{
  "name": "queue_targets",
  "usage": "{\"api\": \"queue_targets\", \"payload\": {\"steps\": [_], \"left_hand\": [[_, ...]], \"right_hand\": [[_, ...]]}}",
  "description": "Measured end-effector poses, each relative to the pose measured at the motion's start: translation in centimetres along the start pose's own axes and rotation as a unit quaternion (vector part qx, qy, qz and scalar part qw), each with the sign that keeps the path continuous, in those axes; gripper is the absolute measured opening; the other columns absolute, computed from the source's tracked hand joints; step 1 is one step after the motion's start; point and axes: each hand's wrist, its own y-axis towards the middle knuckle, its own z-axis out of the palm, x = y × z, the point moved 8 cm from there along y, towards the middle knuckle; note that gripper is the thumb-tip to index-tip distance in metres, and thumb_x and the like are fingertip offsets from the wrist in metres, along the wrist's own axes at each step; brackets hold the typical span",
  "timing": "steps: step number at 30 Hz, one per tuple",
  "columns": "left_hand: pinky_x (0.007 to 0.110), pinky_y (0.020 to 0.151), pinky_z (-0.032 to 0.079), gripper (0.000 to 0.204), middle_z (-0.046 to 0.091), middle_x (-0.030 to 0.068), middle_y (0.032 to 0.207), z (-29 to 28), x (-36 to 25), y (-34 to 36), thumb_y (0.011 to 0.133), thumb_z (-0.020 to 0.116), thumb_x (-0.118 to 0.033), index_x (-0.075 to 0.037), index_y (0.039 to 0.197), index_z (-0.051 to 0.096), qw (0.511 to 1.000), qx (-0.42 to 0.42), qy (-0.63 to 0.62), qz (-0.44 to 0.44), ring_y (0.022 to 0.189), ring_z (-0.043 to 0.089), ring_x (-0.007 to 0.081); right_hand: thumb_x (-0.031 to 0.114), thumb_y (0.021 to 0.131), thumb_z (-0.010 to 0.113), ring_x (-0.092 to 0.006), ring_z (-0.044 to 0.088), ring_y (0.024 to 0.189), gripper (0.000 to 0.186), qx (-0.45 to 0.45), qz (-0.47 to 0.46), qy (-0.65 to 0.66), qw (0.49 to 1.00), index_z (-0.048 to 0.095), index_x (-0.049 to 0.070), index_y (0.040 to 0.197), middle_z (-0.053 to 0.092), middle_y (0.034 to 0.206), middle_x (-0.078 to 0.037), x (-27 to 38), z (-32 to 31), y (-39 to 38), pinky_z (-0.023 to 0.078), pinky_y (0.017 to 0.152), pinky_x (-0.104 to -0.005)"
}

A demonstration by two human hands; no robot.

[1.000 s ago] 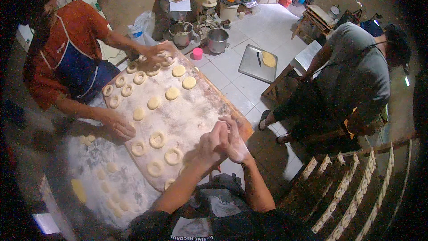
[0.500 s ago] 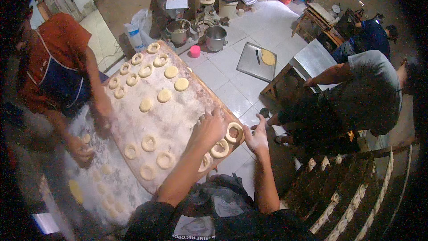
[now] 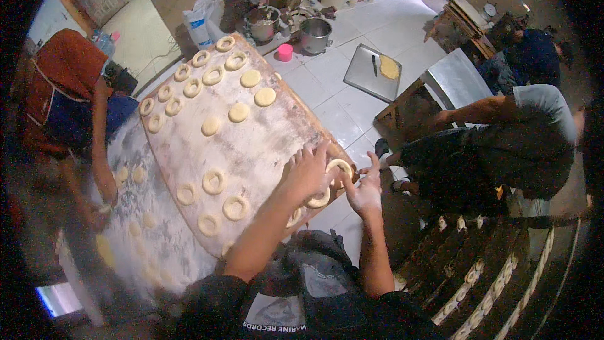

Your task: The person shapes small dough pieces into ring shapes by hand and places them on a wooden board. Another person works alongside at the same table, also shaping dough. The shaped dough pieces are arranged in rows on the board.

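Note:
A pale dough ring lies at the right corner of a floured wooden board. My left hand reaches over the board to the ring's left side, fingers stretched and thumb at its edge. On the ring's other side is my right hand, fingers apart and thumb close to the ring. Neither hand visibly lifts it. Another dough ring sits just nearer me, partly behind my left hand. Several more rings and flat dough discs are spread over the board.
A co-worker in an orange-brown top bends over the floured table at left. Another in a grey shirt stands at right. Racks with dough rings fill the lower right. A metal tray and mixing bowls stand beyond the board.
My hands have come closer together around the corner ring, which stays on the board. The view has shifted. The left co-worker's arm has drawn away from the board's edge.

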Motion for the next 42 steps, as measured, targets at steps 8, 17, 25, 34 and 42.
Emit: {"api": "queue_targets", "payload": {"steps": [8, 17, 25, 34, 42], "left_hand": [[0.042, 0.085, 0.052, 0.041, 0.066, 0.0194, 0.107, -11.0, 13.7, -15.6, 0.096, 0.057, -0.027, -0.007, 0.132, 0.053, 0.949, -0.215, -0.146, -0.179, 0.093, 0.066, 0.0316], [0.041, 0.080, 0.051, 0.026, 0.067, 0.0224, 0.101, -4.6, 26.3, -47.1, 0.095, 0.059, -0.019, 0.000, 0.113, 0.061, 0.746, -0.525, -0.113, -0.395, 0.089, 0.066, 0.0325], [0.046, 0.075, 0.052, 0.025, 0.068, 0.0252, 0.094, -1.6, 30.8, -54.6, 0.092, 0.061, -0.020, 0.001, 0.104, 0.064, 0.733, -0.438, -0.205, -0.479, 0.085, 0.065, 0.0426], [0.035, 0.074, 0.055, 0.033, 0.069, 0.0128, 0.092, -2.2, 32.9, -54.2, 0.086, 0.074, -0.017, 0.003, 0.111, 0.064, 0.627, -0.516, -0.516, -0.273, 0.085, 0.069, 0.0218], [0.035, 0.093, 0.047, 0.039, 0.065, 0.0083, 0.109, -10.7, 31.5, -52.4, 0.077, 0.073, -0.003, -0.002, 0.114, 0.061, 0.789, -0.446, -0.323, -0.271, 0.097, 0.063, 0.0247]], "right_hand": [[0.022, 0.087, 0.065, -0.0361, 0.055, 0.103, 0.041, -0.068, -0.295, 0.007, 0.953, 0.058, 0.004, 0.122, 0.057, 0.111, -0.020, 8.0, 4.5, -5.3, 0.044, 0.092, -0.0456], [0.015, 0.091, 0.059, -0.0354, 0.067, 0.083, 0.022, 0.429, -0.535, -0.086, 0.723, 0.063, 0.001, 0.108, 0.067, 0.088, -0.019, 19.6, 29.1, -23.2, 0.053, 0.075, -0.0420], [0.016, 0.079, 0.064, -0.0362, 0.063, 0.099, 0.036, 0.472, -0.655, -0.146, 0.571, 0.065, 0.008, 0.114, 0.068, 0.106, -0.016, 27.2, 38.3, -39.1, 0.052, 0.086, -0.0423], [0.006, 0.087, 0.069, -0.0214, 0.066, 0.094, 0.022, 0.613, -0.382, -0.100, 0.685, 0.050, 0.004, 0.099, 0.065, 0.100, -0.009, 23.6, 42.1, -37.3, 0.053, 0.076, -0.0330], [0.004, 0.070, 0.078, -0.0228, 0.061, 0.098, 0.072, 0.342, -0.491, -0.010, 0.801, 0.043, 0.005, 0.133, 0.058, 0.107, -0.011, 25.3, 42.8, -36.8, 0.052, 0.083, -0.0361]]}}
